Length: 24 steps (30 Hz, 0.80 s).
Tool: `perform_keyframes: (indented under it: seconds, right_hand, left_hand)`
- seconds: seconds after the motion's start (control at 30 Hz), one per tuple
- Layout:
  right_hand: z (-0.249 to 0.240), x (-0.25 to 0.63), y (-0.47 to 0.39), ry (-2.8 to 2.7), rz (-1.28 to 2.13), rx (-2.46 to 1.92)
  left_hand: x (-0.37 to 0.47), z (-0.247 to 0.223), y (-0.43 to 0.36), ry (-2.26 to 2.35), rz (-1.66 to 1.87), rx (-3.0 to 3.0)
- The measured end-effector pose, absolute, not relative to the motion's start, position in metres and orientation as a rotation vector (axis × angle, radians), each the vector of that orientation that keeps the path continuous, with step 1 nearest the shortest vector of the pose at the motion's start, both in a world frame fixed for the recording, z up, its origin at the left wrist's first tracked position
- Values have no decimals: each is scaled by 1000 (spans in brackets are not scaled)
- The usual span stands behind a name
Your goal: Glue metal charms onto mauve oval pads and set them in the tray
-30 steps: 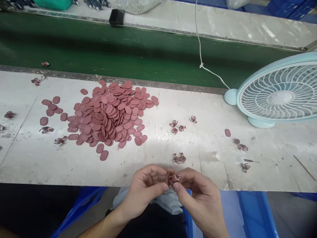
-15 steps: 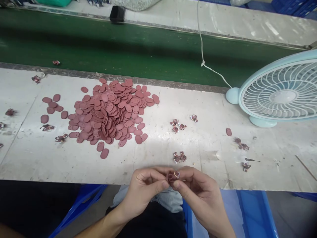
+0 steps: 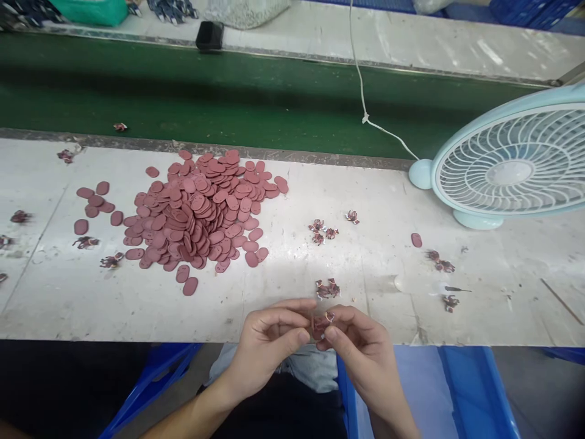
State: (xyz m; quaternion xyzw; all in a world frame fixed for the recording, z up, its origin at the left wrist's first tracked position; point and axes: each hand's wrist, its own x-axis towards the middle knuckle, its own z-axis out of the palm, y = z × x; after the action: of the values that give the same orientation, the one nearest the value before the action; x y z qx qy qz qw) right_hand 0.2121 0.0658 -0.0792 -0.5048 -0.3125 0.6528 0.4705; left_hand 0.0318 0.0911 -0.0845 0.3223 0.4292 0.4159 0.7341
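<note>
Over the front edge of the white table (image 3: 283,283), my left hand (image 3: 274,347) and my right hand (image 3: 363,353) meet at a small dark red figure (image 3: 321,324) with a white and orange band. Both hands pinch it between thumb and fingers; a reddish oval piece seems to be at its left side, partly hidden by my fingers. Just beyond the hands lies a pair of similar figures (image 3: 328,288). Farther off is a small cluster of figures (image 3: 319,230). To the left, a large heap of reddish oval discs (image 3: 196,210) is spread out.
A light blue fan (image 3: 509,174) stands at the right, its white cord (image 3: 361,79) running back across the green strip (image 3: 283,97). A black box (image 3: 209,36) sits on the far ledge. Below the table are a blue bin (image 3: 478,390) and a blue stool (image 3: 150,378).
The camera view has shifted slightly. The small piece on the green strip has moved right. My hands still hold the figure, turned a little, with my fingers slightly repositioned.
</note>
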Motion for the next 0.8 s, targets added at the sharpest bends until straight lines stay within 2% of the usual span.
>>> perform_keyframes:
  seconds: [0.2, 0.33, 0.4, 0.53, 0.8]
  right_hand:
    - [-88, 250, 44, -615, 1412, -1255]
    - [-95, 288, 17, -558, 1228, -1351]
    - [-101, 306, 1, -481, 1156, -1411]
    - [-117, 346, -40, -296, 1015, -1530]
    - [-168, 431, -104, -191, 666, -1758]
  left_hand:
    - [-13, -90, 133, 1338, 885, 1687]
    - [-29, -106, 163, 1452, 532, 2234]
    - [-27, -112, 164, 1419, 369, 2334]
    - [-18, -117, 143, 1260, 285, 2426]
    - [-20, -125, 131, 1084, 458, 2655]
